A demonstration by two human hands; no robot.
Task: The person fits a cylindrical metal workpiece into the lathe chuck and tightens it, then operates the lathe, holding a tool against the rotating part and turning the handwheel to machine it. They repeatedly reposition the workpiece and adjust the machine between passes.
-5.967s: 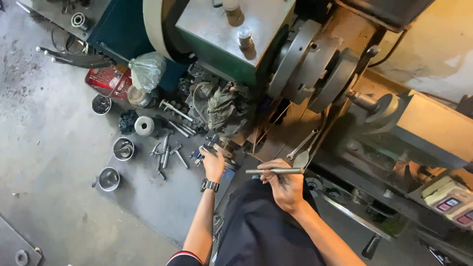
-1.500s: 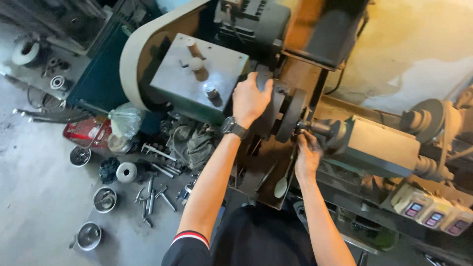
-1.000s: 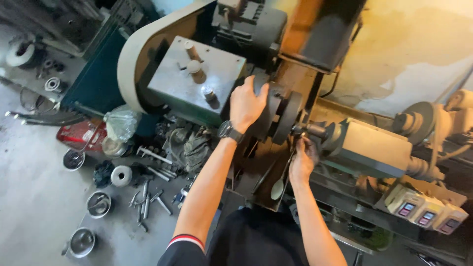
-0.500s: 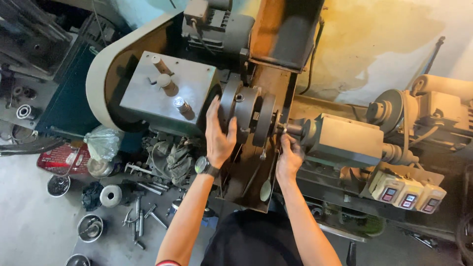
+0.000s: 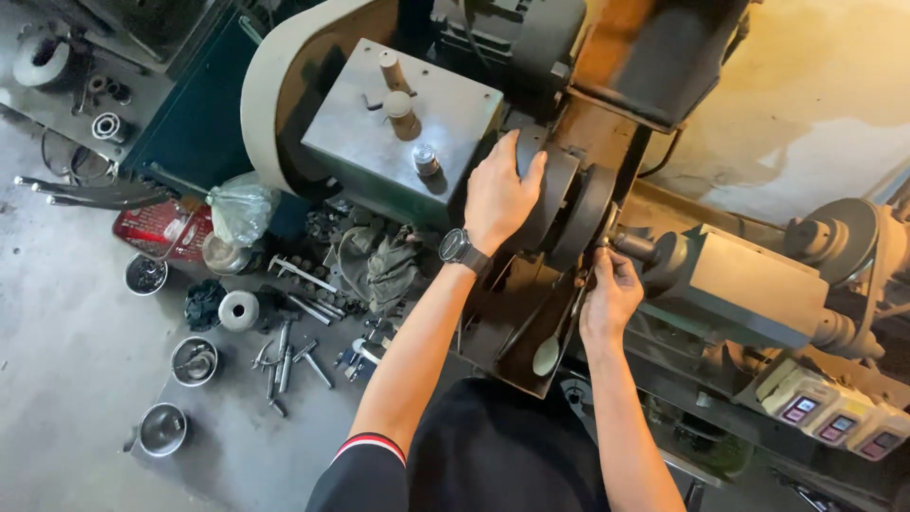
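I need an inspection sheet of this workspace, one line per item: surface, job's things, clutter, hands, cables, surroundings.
Surface: grey concrete floor, stained.
Job's things: round dark chuck disc on a lathe-like machine; tailstock block beside it.
Clutter: metal bowls, bolts and tools, plastic bag, rag.
Hands: left hand grips the disc; right hand works below the spindle tip.
Cables: thin black cable behind the disc.
Surroundings: switch boxes, yellowish wall.

free: floor [image 5: 66,322] left of grey gearbox [image 5: 398,133] | blocked: scattered bolts [image 5: 284,356], small tins [image 5: 194,360] below it | right: chuck [image 5: 569,204], tailstock [image 5: 749,284] close together
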